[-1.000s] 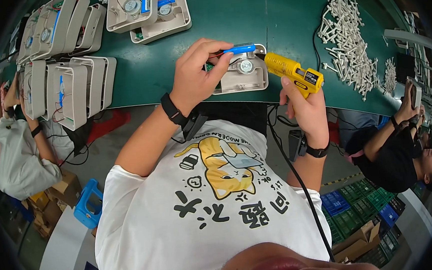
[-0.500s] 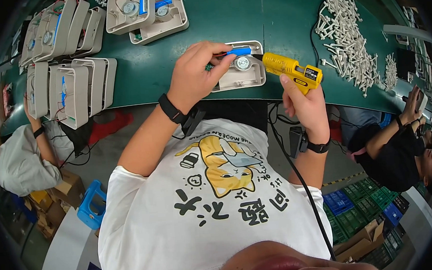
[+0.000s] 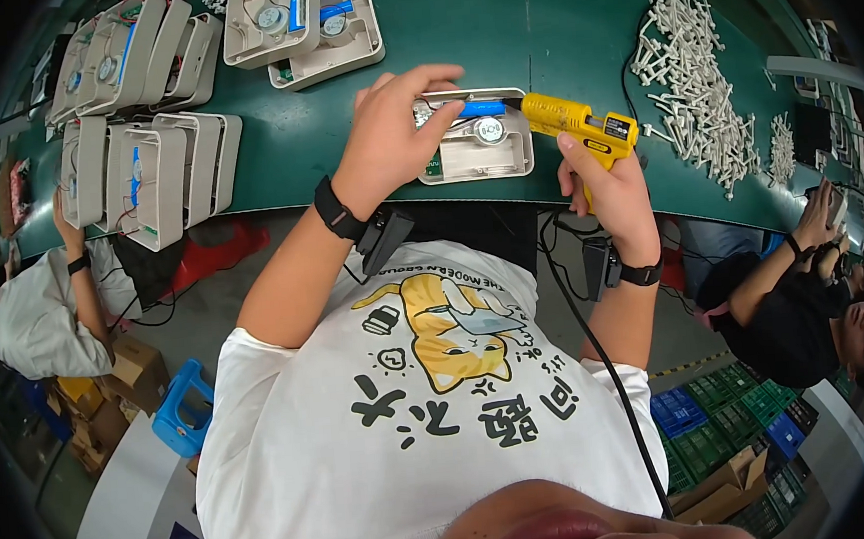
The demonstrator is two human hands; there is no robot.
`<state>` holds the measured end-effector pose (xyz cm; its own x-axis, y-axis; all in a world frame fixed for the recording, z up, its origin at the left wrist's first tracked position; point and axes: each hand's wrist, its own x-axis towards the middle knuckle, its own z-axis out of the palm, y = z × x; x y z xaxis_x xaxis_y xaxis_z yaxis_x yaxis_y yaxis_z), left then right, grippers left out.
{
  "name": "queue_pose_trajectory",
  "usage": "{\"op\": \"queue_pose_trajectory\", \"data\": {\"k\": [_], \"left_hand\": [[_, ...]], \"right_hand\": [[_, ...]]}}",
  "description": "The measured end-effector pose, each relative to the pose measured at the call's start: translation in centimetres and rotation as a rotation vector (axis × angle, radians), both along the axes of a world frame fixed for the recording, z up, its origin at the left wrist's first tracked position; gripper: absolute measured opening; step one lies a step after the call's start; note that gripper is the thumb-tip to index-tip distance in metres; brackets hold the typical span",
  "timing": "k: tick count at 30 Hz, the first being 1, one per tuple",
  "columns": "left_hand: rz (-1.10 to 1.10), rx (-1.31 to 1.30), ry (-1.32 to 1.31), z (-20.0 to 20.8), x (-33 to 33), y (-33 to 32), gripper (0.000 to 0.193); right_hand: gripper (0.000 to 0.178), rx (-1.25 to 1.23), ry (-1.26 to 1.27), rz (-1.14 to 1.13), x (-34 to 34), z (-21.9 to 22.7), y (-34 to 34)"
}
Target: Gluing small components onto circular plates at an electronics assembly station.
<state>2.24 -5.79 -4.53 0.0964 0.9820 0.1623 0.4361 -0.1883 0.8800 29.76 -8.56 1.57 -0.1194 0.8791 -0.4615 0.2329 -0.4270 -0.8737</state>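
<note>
My right hand [image 3: 615, 189] is wrapped round the handle of a yellow hot glue gun [image 3: 572, 117]. The gun's tip points left, at the right end of a blue cylindrical battery [image 3: 483, 109]. This battery lies along the far wall inside an off-white plastic housing [image 3: 485, 162], which sits flat on the bench. Over the housing's left end is my left hand [image 3: 397, 127], open, its fingers apart and its thumb against the battery's left end. Beside the battery sits a round silver speaker or motor [image 3: 488, 130]. Part of a green circuit board [image 3: 433, 166] shows under the left hand.
Several similar housings [image 3: 160, 173] stand at the left of the green bench [image 3: 575, 19], with more housings [image 3: 332, 61] at the far middle. White screw-like plastic pieces [image 3: 695, 91] are heaped at the right. A black cable [image 3: 616, 387] hangs past my right arm. Co-workers sit on both sides.
My left fingers have lifted and spread from the battery, with the thumb still at its end. The battery now lies lower in the housing, and the glue gun has shifted slightly left.
</note>
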Motion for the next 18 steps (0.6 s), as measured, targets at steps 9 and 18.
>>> {"op": "queue_pose_trajectory", "data": {"k": [9,18], "left_hand": [[-0.103,-0.028,0.144,0.2,-0.4,0.8,0.02],[-0.095,-0.085,0.114,0.1,-0.5,0.7,0.018]], "right_hand": [[0.029,0.056,-0.16,-0.011,-0.8,0.9,-0.9],[0.029,-0.029,-0.059,-0.045,-0.1,0.6,-1.5]]}}
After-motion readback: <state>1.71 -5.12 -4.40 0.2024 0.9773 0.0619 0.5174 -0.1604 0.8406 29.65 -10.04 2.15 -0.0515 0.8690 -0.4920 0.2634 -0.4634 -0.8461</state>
